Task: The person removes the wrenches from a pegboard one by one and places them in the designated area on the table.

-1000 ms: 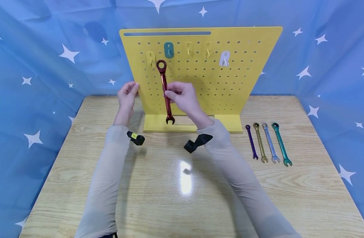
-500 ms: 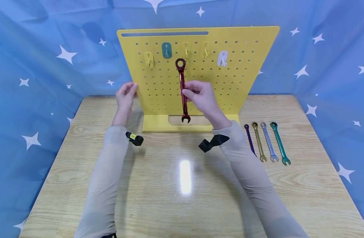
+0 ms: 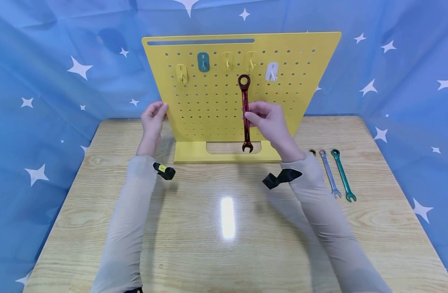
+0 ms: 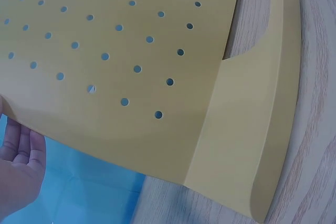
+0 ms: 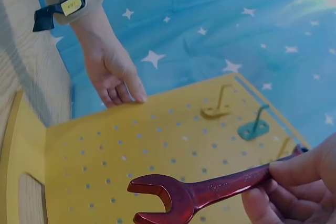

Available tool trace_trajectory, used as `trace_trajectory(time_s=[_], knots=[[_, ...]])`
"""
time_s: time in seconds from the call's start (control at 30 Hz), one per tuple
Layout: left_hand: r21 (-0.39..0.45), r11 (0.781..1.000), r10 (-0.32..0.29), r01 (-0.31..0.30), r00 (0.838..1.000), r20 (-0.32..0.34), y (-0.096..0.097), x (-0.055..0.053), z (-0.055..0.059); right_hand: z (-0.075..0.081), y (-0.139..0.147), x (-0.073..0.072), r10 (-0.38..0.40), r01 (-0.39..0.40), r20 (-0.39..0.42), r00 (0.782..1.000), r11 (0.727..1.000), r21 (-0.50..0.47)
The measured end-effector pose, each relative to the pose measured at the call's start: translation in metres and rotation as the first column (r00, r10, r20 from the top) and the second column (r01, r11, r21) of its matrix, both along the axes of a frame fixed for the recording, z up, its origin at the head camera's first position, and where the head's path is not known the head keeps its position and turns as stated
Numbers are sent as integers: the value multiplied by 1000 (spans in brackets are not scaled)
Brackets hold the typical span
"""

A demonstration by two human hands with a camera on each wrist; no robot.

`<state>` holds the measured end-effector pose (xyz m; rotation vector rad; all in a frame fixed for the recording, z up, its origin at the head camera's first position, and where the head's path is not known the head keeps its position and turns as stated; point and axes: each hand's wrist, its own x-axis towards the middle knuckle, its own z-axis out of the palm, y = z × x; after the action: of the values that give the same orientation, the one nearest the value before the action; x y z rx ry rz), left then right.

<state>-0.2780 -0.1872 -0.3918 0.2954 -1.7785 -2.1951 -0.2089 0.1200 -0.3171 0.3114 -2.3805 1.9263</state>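
Note:
A yellow pegboard (image 3: 209, 101) stands upright at the back of the table. My left hand (image 3: 153, 118) grips its left edge, thumb in front and fingers curled behind. In my right hand (image 3: 269, 120) a red combination wrench (image 3: 246, 97) is pinched by its shaft, ring end up and open end down, held in front of the board. The right wrist view shows the wrench's open jaw close up. Along the board's upper part sit a yellow hook (image 3: 181, 74), a teal hook (image 3: 203, 62), two more yellow hooks (image 3: 227, 62) and a white hook (image 3: 271, 72).
On the table's right side lie a blue wrench (image 3: 330, 173) and a green wrench (image 3: 343, 175). A gold wrench (image 3: 312, 151) is mostly hidden by my right sleeve. Behind the board hangs a blue curtain (image 3: 110, 73) with white stars.
My right hand has carried the red wrench rightward across the front of the pegboard, from near the leftmost hook to below the rightmost yellow one. The left hand keeps its grip on the edge.

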Motion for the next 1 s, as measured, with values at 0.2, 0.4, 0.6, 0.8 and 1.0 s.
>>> trace_trajectory(time_s=[0.2, 0.4, 0.6, 0.8, 1.0], knots=[[0, 1000, 5, -5, 1000, -1, -1, -1, 0, 0, 21, 2, -41, 41, -13, 999, 999, -27], [13, 1000, -1, 1, 1000, -9, -2, -2, -2, -2, 42, 3, -81, 80, -15, 997, 994, -77], [27, 1000, -9, 10, 1000, -19, -2, -3, -2, -2, 63, 7, -133, 132, 1, 991, 989, -64], [12, 1000, -3, 3, 1000, -14, -1, -3, -3, -2, 80, 14, -153, 153, 11, 988, 984, -88], [14, 1000, -10, 10, 1000, -14, -1, -3, -4, -3, 98, 22, -165, 165, 9, 986, 978, -126]])
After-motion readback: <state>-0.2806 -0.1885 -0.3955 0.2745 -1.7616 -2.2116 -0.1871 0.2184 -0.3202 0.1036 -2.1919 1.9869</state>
